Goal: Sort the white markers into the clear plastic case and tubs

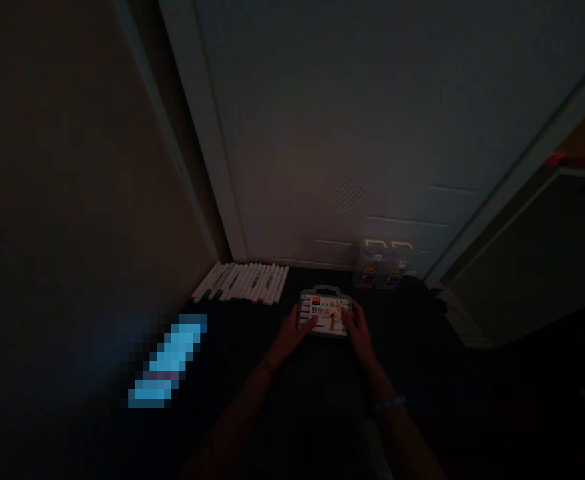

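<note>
Between my hands is a clear plastic marker case (325,315) with a handle on top and a printed white label, with white markers visible inside at its left side. My left hand (293,329) grips the case's left edge, thumb across the front. On the right edge, my right hand (358,328) grips it in the same way. Beyond and to the left, a row of loose white markers (245,283) lies side by side on the dark surface, several with coloured ends showing. The undersides of both hands are hidden.
Two clear plastic cases (381,267) with handles and colourful labels stand upright against the pale panel (297,133) at the back. A glowing, pixelated blue rectangle (170,360) lies at the left. A brown wall (72,167) borders the left side. The room is dim.
</note>
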The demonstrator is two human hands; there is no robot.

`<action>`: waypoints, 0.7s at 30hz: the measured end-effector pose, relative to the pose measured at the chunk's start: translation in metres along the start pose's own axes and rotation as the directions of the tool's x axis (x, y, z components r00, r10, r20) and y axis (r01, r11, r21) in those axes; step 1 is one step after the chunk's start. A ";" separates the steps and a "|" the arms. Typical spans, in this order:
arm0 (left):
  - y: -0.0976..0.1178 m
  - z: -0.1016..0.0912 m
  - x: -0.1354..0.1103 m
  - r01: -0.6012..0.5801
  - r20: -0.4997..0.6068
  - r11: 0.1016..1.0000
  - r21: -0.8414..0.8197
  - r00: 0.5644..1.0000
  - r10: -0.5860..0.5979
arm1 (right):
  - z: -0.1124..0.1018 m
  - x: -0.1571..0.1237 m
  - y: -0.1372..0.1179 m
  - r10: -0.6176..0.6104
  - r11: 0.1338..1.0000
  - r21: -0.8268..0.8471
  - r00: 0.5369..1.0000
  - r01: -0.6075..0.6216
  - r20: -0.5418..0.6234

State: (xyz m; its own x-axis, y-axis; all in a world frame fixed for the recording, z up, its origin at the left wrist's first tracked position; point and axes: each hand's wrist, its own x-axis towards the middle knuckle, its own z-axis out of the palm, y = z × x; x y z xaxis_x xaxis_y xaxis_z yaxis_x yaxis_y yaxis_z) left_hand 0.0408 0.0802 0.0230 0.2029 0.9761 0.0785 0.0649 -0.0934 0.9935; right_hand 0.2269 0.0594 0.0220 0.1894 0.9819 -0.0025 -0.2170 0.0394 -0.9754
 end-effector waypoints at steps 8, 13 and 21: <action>0.001 0.001 0.001 0.035 0.047 0.996 -0.081 0.998 -0.032 | -0.002 0.001 0.000 0.070 0.997 0.028 0.998 -0.070 -0.001; 0.003 0.000 -0.001 0.032 0.061 0.996 -0.086 0.998 -0.027 | -0.003 0.001 0.000 0.078 0.997 0.021 0.997 -0.078 -0.005; 0.007 0.000 -0.002 0.019 0.038 0.999 -0.050 0.999 -0.017 | -0.002 -0.001 -0.006 0.092 0.995 -0.023 0.996 -0.092 -0.010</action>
State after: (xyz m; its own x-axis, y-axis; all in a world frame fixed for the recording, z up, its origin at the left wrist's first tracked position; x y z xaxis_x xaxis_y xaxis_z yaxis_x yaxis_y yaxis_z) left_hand 0.0413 0.0774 0.0295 0.2392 0.9692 0.0587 0.0199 -0.0654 0.9977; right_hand 0.2297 0.0581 0.0269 0.1781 0.9795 -0.0943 -0.2114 -0.0555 -0.9758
